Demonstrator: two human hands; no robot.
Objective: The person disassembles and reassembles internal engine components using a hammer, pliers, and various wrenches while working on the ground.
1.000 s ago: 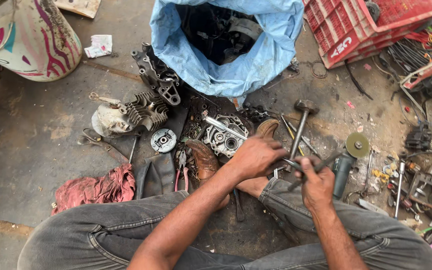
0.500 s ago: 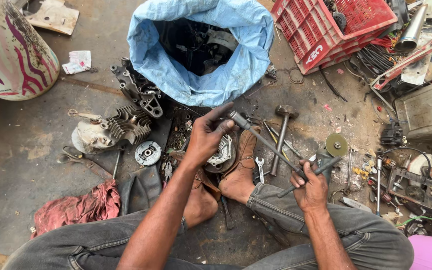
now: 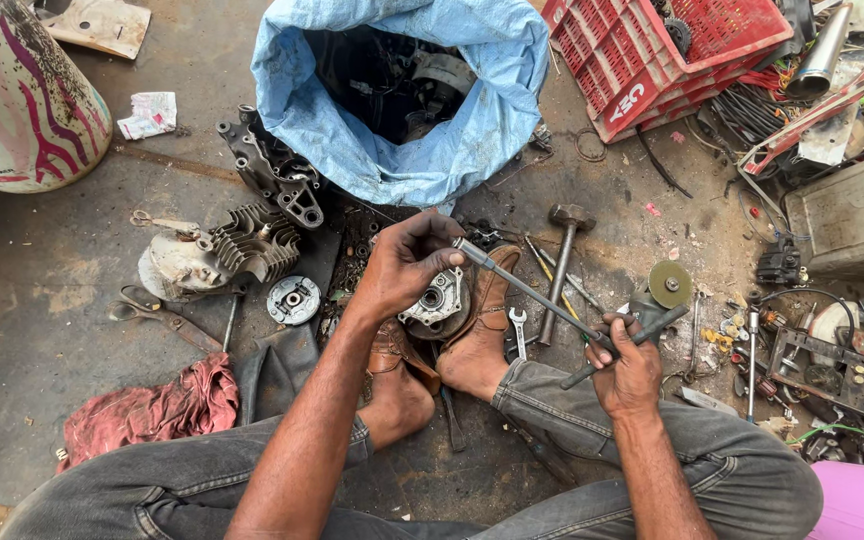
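I sit on the floor with a round metal engine cover [image 3: 439, 297] wedged between my feet. My left hand [image 3: 404, 262] pinches the socket end of a long T-handle wrench [image 3: 537, 295], just above that cover. My right hand [image 3: 628, 362] grips the wrench's cross handle out to the right. The shaft runs slantwise between the two hands.
A blue sack [image 3: 404, 95] of engine parts stands ahead, a red crate [image 3: 672, 60] at the back right. A finned cylinder [image 3: 249, 240], a hammer [image 3: 562, 262], an angle grinder [image 3: 660, 290], pliers [image 3: 157, 312], a spanner [image 3: 518, 332] and a red rag [image 3: 147, 410] lie around my legs.
My left hand went from beside the right hand up to the wrench's socket end over the cover. The wrench swung from upright to slanting, and the view shifted.
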